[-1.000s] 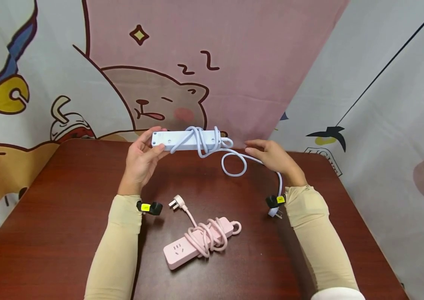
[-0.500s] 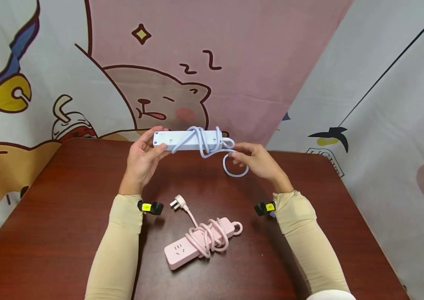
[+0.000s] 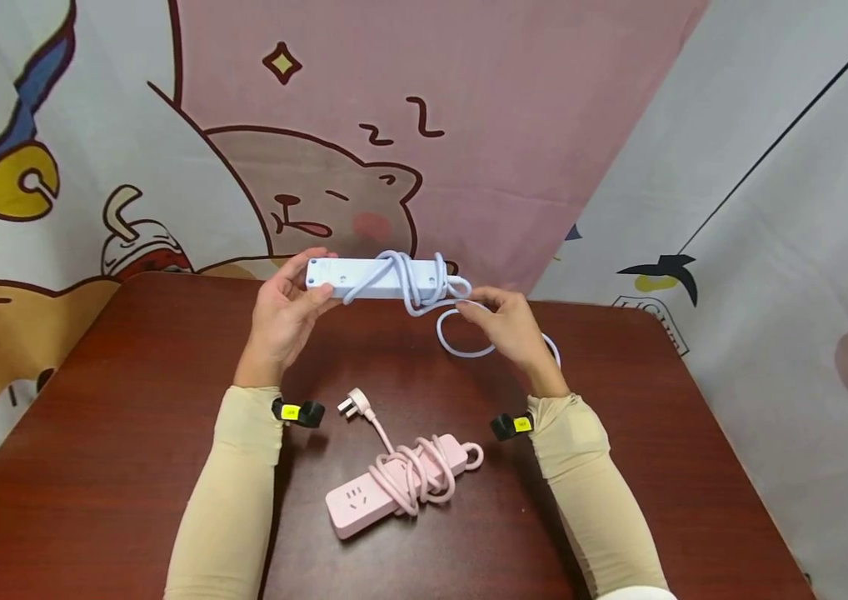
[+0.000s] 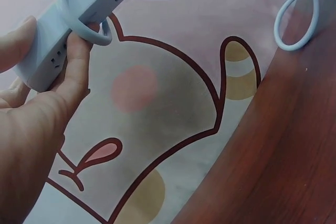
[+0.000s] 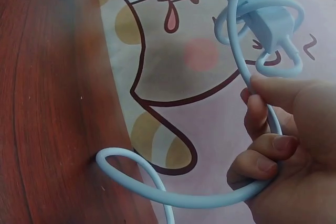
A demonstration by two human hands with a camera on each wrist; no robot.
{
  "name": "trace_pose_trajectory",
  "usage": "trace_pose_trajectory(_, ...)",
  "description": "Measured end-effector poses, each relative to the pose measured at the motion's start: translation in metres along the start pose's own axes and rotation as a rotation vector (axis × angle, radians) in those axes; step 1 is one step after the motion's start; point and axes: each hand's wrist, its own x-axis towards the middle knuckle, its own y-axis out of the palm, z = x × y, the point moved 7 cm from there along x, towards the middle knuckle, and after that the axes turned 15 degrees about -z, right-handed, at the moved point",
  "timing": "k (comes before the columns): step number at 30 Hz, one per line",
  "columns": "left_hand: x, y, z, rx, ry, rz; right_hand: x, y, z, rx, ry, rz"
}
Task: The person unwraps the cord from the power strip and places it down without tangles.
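A light blue power strip (image 3: 367,280) is held up above the far part of the table, its own cord wound loosely around it. My left hand (image 3: 281,308) grips the strip's left end, thumb on the near face and fingers behind. At the strip's other end, my right hand (image 3: 510,329) pinches the loose blue cord (image 5: 233,40) between thumb and fingers. Below that hand the cord hangs in a loop (image 5: 189,200). The blue plug is hidden in the head view. On the table between my forearms lies a pink power strip (image 3: 360,503) with its cord wrapped round it.
The pink strip's plug (image 3: 354,403) points toward the left forearm. A dark red-brown wooden table (image 3: 132,433) spans the view. Behind it hangs a cloth with cartoon animals (image 3: 499,150). Each wrist carries a small black camera (image 3: 299,413).
My right hand has moved left to the blue cord beside the strip and now pinches it, then its forearm has shifted further left. The left hand and the blue strip have hardly moved.
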Motion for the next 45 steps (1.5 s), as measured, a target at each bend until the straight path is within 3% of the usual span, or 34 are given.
trace_pose_trajectory(12, 0.008, 0.003, -0.009, 0.020, -0.004, -0.003, -0.005, -0.003, 0.000, -0.031, -0.008, -0.109)
trace_pose_trajectory(31, 0.008, -0.002, 0.003, 0.038, -0.026, -0.024, -0.015, -0.012, 0.010, -0.164, -0.095, -0.038)
trace_pose_trajectory(45, 0.008, -0.001, 0.007, 0.031, -0.042, -0.027, -0.015, -0.021, 0.015, -0.109, -0.105, -0.060)
